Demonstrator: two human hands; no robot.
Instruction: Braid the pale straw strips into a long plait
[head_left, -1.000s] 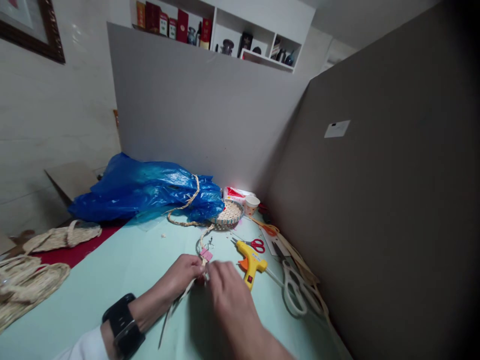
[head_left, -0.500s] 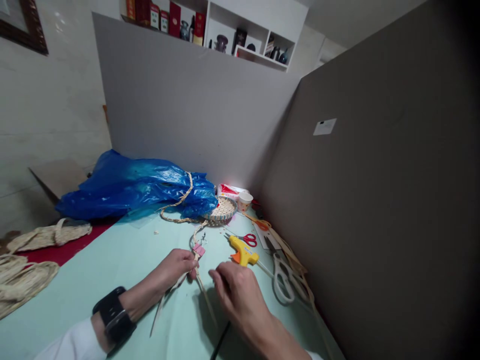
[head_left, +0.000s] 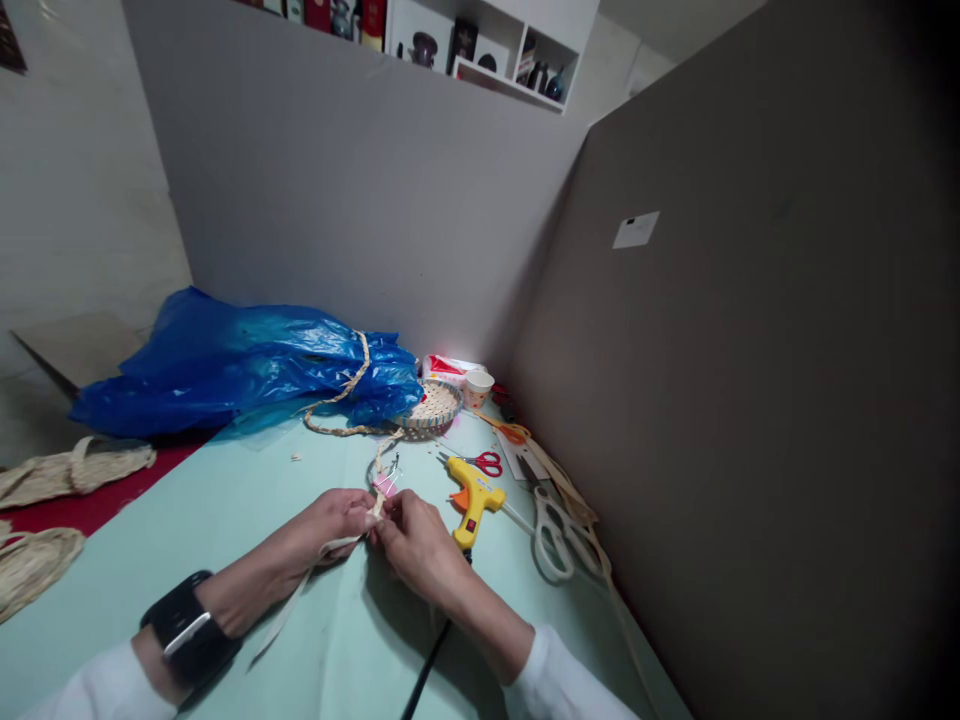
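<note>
A pale straw braid (head_left: 384,452) runs from the basket toward me, with a pink clip (head_left: 385,485) on it near its working end. Just below the clip, my left hand (head_left: 341,520) pinches the braid, and a loose flat strand (head_left: 289,608) trails from it to the lower left. My right hand (head_left: 412,535) meets it from the right, its fingertips closed on the same end of the braid. The yellow glue gun (head_left: 474,502) lies right beside my right hand, its black cord (head_left: 429,668) passing under my forearm.
Blue plastic bag (head_left: 247,362) at the back left; round woven basket (head_left: 435,405) and paper cup (head_left: 478,388) at the back. Red scissors (head_left: 487,462) and large white-handled scissors (head_left: 551,535) lie right. Straw coils (head_left: 37,570) rest at far left. A grey partition (head_left: 712,350) stands right.
My right hand has moved left and forward from beside the braid and now grips it next to my left hand. The view has shifted slightly, uncovering more of the glue gun.
</note>
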